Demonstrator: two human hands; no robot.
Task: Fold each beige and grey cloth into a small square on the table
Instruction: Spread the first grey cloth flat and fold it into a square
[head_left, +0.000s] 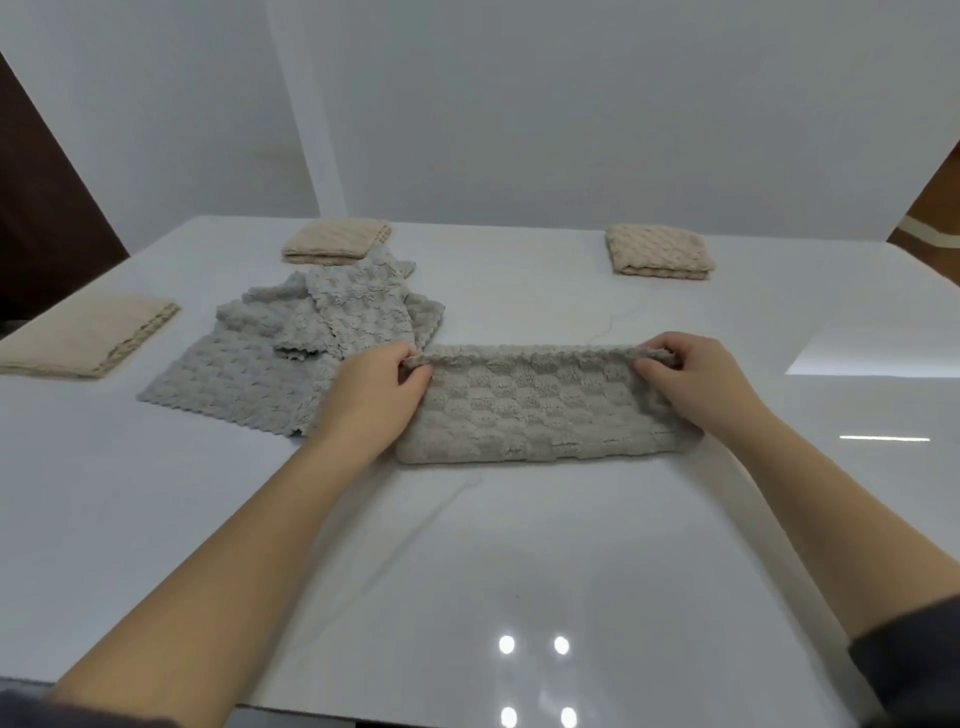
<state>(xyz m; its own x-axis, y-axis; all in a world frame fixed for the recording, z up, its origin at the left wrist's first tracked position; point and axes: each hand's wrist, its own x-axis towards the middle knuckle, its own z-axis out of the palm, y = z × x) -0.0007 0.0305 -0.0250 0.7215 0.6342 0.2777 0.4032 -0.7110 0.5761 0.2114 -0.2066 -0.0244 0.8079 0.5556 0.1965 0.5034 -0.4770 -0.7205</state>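
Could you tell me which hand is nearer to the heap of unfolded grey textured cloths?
Left. The left hand is beside the heap of unfolded grey textured cloths; the right hand grips the opposite end of the half-folded textured cloth.

My glossy white bench (519, 545) carries a folded grey strip (535, 410) before me, a loose grey heap (249, 374) just beside its left end, and three folded squares: near-left beige cloth (83, 335), far-left beige cloth (335, 240), far-right beige cloth (660, 249).

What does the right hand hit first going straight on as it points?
The right hand pinches the half-folded cloth; past it the way looks free, bare table up to the far wall, though depth is unclear.
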